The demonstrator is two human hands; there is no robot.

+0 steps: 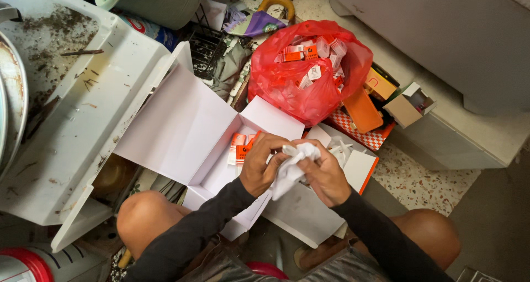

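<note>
Orange packets [240, 148] in white box [182, 133]

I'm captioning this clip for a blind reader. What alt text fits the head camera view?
Seen from above, a seated person's left hand and right hand hold a crumpled white plastic bag over an open white box containing a few small orange packets. A red bag full of similar packets sits behind on the cluttered floor.

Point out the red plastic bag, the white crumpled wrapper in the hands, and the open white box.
red plastic bag [287, 91]: head view, on its front wall.
white crumpled wrapper [288, 171]: head view, on its middle.
open white box [182, 127]: head view, on the raised lid.
</note>
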